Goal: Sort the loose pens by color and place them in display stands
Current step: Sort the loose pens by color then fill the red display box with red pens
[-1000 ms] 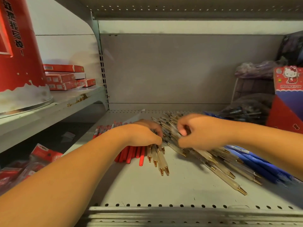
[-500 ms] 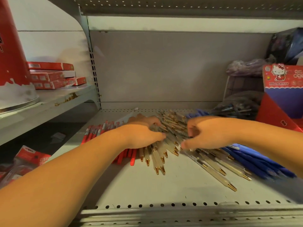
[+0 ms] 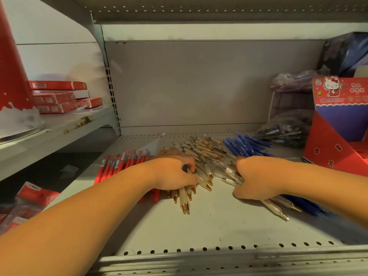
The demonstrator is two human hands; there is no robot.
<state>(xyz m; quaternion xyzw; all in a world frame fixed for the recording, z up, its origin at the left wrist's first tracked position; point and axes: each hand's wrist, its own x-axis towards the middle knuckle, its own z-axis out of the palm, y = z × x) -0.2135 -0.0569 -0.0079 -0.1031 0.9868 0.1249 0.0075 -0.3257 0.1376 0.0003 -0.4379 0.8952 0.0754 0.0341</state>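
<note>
1. Shelf (image 3: 219, 226) carries clear pens (image 3: 207, 154), gold-tipped, heaped mid-surface; red pens (image 3: 119, 164) toward left edge, blue pens (image 3: 245, 145) right of heap.
2. Left hand (image 3: 175, 174) curls round a bunch of clear pens, covering red pens' near ends.
3. Right hand (image 3: 258, 178) grips clear pens too, hiding part of blue pens.
4. Display box (image 3: 338, 124) at right edge; bag (image 3: 284, 132) of pens beside it toward back edge.
</note>
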